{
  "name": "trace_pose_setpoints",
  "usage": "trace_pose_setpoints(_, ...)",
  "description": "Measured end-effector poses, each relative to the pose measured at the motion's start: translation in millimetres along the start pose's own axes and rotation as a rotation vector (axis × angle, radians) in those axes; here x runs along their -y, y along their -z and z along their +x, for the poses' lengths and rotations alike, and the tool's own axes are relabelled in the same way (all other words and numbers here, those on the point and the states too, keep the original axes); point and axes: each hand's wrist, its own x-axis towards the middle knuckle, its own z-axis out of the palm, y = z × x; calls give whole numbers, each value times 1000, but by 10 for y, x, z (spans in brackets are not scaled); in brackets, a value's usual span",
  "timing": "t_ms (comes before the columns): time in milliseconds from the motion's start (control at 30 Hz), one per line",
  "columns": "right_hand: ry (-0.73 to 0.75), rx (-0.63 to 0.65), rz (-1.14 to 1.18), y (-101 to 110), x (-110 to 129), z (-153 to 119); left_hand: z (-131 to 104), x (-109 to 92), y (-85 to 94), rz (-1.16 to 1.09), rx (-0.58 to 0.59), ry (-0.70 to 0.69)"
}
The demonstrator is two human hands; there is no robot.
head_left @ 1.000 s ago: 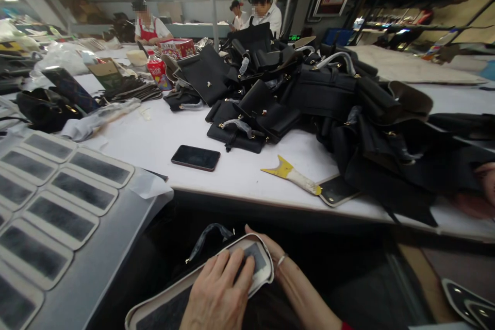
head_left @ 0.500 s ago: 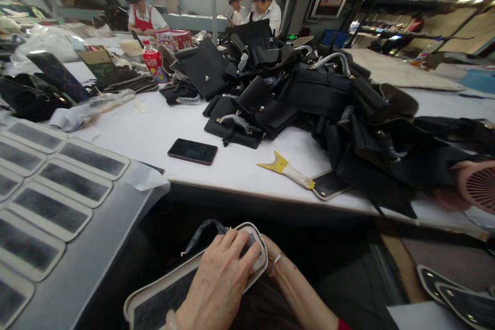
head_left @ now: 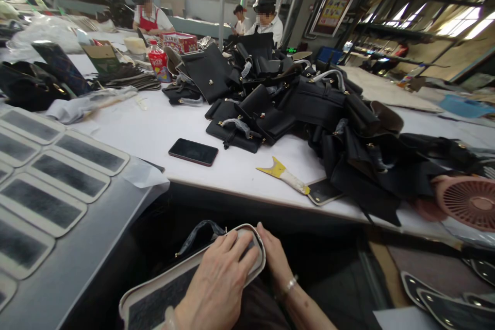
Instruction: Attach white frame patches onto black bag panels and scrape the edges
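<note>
An oblong panel (head_left: 154,296) with a cream rim and a dark grey middle lies across my lap at the bottom of the view. My left hand (head_left: 216,283) lies on top of its far end, fingers curled over the rim. My right hand (head_left: 275,258), a bracelet on its wrist, cups the rounded end of the panel from the right side. Under the panel, a black bag with a wrapped strap (head_left: 197,234) shows just past my fingers.
The white table's edge (head_left: 240,196) runs in front of me, with a black phone (head_left: 193,151), a yellow-tipped scraper (head_left: 284,175) and a big pile of black bags (head_left: 328,113). A pink fan (head_left: 466,201) stands at right. Several matching panels lie on a grey board (head_left: 96,247) at left. People work at the far end.
My right hand has slid up from under the panel's end to its right side. My left hand stays on top. The view has swung right, bringing the pink fan in.
</note>
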Motion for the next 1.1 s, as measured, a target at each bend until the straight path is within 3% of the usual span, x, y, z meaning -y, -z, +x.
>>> trace_pose_setpoints(133, 265, -71, -143, 87, 162, -358, 2, 39, 73, -20, 2, -32)
trace_pose_setpoints(200, 328, -70, -243, 72, 219, -483, 41, 66, 148, -36, 3, -30)
trace_pose_setpoints(367, 357, -121, -367, 10, 225, -554, 268, 203, 309, -94, -2, 10)
trace_pose_setpoints(600, 386, -125, -410, 14, 193, -483, 594, 480, 221, -135, 96, -118)
trace_pose_setpoints(1100, 459, -171, -488, -41, 192, -471, 705, 617, 165, -242, 165, -150)
